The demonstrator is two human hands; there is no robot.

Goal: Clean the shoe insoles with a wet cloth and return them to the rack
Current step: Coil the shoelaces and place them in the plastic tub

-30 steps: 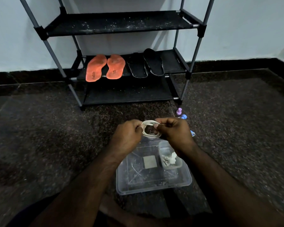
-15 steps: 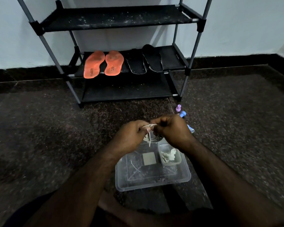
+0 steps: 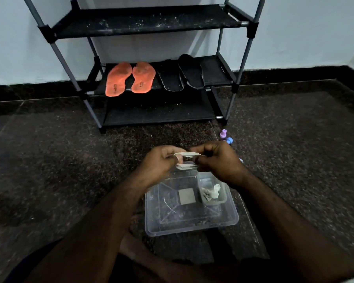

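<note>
Directly ahead, a dark speckled floor point(image 3: 59, 160) stretches wide on both sides of a black shoe rack point(image 3: 151, 23) that stands against a pale wall point(image 3: 305, 33). On the rack's middle shelf, two orange insoles point(image 3: 130, 78) lie side by side at the left, with two black insoles point(image 3: 181, 75) just beside them at the right; their heels reach the shelf's front edge. Nearer the person, a clear plastic tub point(image 3: 192, 227) sits on the floor, holding a smaller clear cup point(image 3: 223, 199) with a crumpled white scrap inside. Above the tub's far rim, both forearms reach forward and meet. The left hand point(image 3: 159, 162) and right hand point(image 3: 219, 160) face each other, fingers curled, gripping the opposite ends of a pale cloth point(image 3: 187, 158) twisted tight between them. Small purple and blue bottles point(image 3: 226, 136) lie just beyond the right hand.
</note>
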